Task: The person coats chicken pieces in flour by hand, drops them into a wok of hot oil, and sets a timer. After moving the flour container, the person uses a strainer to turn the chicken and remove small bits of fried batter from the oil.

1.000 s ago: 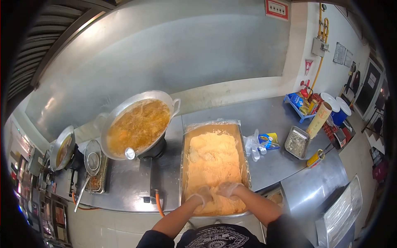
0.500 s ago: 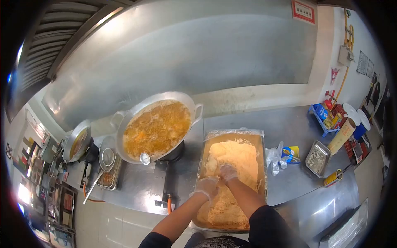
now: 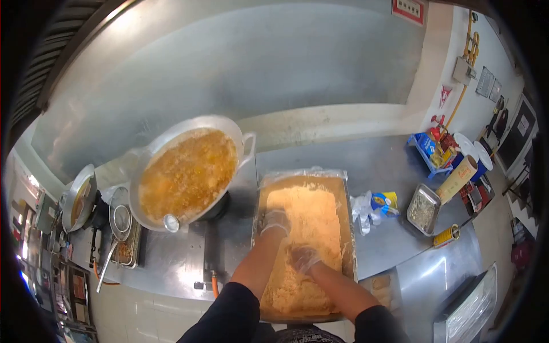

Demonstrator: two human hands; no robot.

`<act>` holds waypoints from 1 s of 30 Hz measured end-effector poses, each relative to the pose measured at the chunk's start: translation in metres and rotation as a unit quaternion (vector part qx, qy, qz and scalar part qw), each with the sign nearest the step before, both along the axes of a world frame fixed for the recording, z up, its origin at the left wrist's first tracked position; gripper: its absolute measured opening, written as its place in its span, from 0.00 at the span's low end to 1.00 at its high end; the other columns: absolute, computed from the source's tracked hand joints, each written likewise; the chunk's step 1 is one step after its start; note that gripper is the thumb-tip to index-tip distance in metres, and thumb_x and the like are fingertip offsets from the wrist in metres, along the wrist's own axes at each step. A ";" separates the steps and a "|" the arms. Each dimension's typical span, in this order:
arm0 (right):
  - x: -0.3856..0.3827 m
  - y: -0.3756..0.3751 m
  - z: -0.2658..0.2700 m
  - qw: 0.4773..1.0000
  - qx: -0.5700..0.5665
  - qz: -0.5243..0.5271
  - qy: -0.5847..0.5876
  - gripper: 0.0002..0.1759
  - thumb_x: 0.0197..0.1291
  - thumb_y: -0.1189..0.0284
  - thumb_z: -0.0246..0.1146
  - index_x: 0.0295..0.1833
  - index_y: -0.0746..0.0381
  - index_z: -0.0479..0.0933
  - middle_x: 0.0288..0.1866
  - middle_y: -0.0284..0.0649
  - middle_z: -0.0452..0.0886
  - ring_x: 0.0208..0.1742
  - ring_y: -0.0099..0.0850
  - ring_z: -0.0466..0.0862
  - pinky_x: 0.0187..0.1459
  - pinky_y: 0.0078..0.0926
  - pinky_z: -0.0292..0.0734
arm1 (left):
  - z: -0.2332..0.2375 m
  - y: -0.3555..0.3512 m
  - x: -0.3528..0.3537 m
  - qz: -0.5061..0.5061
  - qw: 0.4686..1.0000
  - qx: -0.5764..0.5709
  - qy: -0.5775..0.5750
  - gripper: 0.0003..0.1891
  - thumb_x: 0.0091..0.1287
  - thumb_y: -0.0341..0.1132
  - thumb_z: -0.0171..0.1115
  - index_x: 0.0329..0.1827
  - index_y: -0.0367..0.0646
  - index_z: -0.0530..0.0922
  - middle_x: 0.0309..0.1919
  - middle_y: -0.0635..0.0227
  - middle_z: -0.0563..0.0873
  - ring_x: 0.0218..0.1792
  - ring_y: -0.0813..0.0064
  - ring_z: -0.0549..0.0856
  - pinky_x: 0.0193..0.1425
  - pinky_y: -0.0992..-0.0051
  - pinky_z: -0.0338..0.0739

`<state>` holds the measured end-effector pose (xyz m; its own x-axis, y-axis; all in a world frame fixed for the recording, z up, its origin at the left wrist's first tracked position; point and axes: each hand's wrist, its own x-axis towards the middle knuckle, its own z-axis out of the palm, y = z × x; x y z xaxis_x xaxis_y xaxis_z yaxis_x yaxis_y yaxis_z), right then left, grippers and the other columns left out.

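Note:
A long tray lined with plastic holds a thick bed of pale orange breading flour. Toward the tray's left side, my left hand in a clear plastic glove is down at the flour's edge. Nearer to me and further right, my right hand, gloved likewise, presses into the flour near the middle. The fingers of both hands are partly buried and blurred, so whether they grip anything is hidden.
A big pan of bubbling oil with a dial thermometer stands left of the tray. A strainer rests further left. On the right are crumpled plastic with a blue-yellow pack, a small metal tray and a yellow can.
My hands have separated: the left moved forward to the tray's left side, the right drew back toward me. The camera view has shifted, so the scene sits further left.

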<state>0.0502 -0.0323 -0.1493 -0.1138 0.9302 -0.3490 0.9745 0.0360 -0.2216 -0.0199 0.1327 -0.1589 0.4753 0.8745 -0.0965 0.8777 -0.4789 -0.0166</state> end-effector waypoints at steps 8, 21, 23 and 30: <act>0.066 -0.008 0.098 0.987 -0.110 -0.118 0.015 0.20 0.57 0.60 0.67 0.50 0.63 0.83 0.51 0.55 0.83 0.56 0.47 0.83 0.57 0.42 0.78 | 0.034 -0.015 -0.036 -0.122 0.953 -0.251 0.121 0.26 0.65 0.52 0.60 0.53 0.38 0.83 0.52 0.52 0.86 0.57 0.59 0.84 0.63 0.65 0.75; 0.085 -0.037 0.097 0.994 0.102 -0.023 0.034 0.13 0.52 0.72 0.60 0.41 0.68 0.82 0.44 0.57 0.83 0.47 0.50 0.84 0.52 0.40 0.80 | 0.029 -0.048 -0.036 -0.217 0.964 -0.035 0.149 0.12 0.66 0.34 0.59 0.48 0.44 0.87 0.48 0.56 0.89 0.52 0.58 0.88 0.52 0.63 0.82; 0.076 -0.046 0.101 0.997 0.074 -0.012 0.032 0.14 0.51 0.72 0.60 0.42 0.68 0.82 0.45 0.59 0.82 0.47 0.51 0.83 0.52 0.41 0.79 | 0.020 -0.047 -0.045 -0.249 0.950 -0.070 0.174 0.13 0.64 0.35 0.61 0.47 0.43 0.87 0.48 0.54 0.89 0.52 0.58 0.88 0.51 0.64 0.82; 0.081 -0.068 0.077 0.946 0.296 -0.057 0.124 0.13 0.48 0.71 0.63 0.40 0.65 0.80 0.41 0.53 0.81 0.43 0.51 0.82 0.44 0.46 0.78 | 0.116 -0.084 -0.039 -0.275 0.959 -0.069 0.010 0.10 0.64 0.33 0.57 0.38 0.42 0.86 0.40 0.53 0.89 0.44 0.55 0.89 0.47 0.60 0.83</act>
<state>0.1308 -0.1000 -0.0723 -0.0115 0.9655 0.2601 0.9004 0.1232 -0.4173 -0.0585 0.0486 -0.0429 0.8576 0.4713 -0.2061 0.4928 -0.8676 0.0662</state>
